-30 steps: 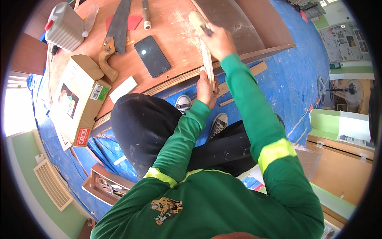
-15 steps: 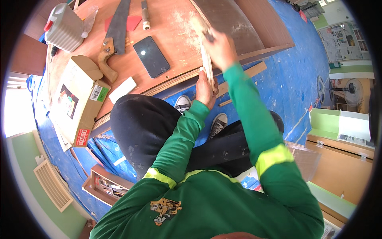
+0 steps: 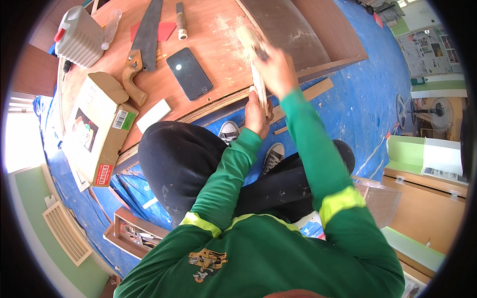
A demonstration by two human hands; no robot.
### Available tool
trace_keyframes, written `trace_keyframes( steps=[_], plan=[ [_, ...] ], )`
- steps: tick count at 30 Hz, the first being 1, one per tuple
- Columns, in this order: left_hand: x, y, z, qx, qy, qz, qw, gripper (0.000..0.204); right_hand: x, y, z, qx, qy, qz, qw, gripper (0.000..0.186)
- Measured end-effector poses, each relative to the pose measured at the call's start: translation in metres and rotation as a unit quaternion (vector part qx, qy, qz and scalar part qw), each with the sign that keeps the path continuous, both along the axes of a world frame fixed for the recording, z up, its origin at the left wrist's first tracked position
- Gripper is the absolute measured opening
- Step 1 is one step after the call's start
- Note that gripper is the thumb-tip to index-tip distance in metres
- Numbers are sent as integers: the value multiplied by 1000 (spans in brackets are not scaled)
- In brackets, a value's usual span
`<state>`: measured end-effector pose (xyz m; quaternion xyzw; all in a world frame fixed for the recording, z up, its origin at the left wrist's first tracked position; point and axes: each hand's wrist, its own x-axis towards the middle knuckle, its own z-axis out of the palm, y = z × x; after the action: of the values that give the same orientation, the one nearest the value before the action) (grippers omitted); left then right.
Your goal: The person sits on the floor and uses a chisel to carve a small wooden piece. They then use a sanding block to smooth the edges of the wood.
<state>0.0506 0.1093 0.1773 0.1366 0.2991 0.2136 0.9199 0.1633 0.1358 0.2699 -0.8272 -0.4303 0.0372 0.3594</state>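
Observation:
My left hand [image 3: 256,116] is closed around the near end of a pale wooden strip [image 3: 260,98] at the table's front edge. The strip slants up and away over the tabletop. My right hand [image 3: 277,70] grips what looks like a small wooden hand plane [image 3: 247,39], pale with a dark part in its middle, on the strip's far part. Motion blurs this hand, and its fingers partly hide the tool. Pale wood dust [image 3: 229,30] lies around it on the wooden tabletop [image 3: 226,64].
Left of my hands lie a phone [image 3: 189,73], a handsaw [image 3: 146,42], a wood-handled tool [image 3: 181,22] and a white block [image 3: 153,115]. A cardboard box [image 3: 99,126] and a jerrycan [image 3: 82,39] stand farther left. Blue sheeting [image 3: 355,94] covers the floor.
My right hand and the hand plane have come slightly nearer to me along the strip. The left hand keeps its hold in nearly the same place.

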Motion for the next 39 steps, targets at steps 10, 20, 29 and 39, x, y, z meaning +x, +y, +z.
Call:
trace_keyframes(
  steps=[10,20,29,39],
  plan=[
    [0,5,0,-5,-43,-21,999,54,-56,-68,5,-1,11,-16,1000,58],
    [-7,9,3,25,-1,-40,999,50,65,95,7,-30,-1,-24,999,52],
    [-16,-5,16,340,64,-109,932,39,59,-142,50,479,552,-61,680,65],
    [3,-6,90,541,-33,-23,840,38,39,-245,61,533,560,-29,634,54]
  ],
)
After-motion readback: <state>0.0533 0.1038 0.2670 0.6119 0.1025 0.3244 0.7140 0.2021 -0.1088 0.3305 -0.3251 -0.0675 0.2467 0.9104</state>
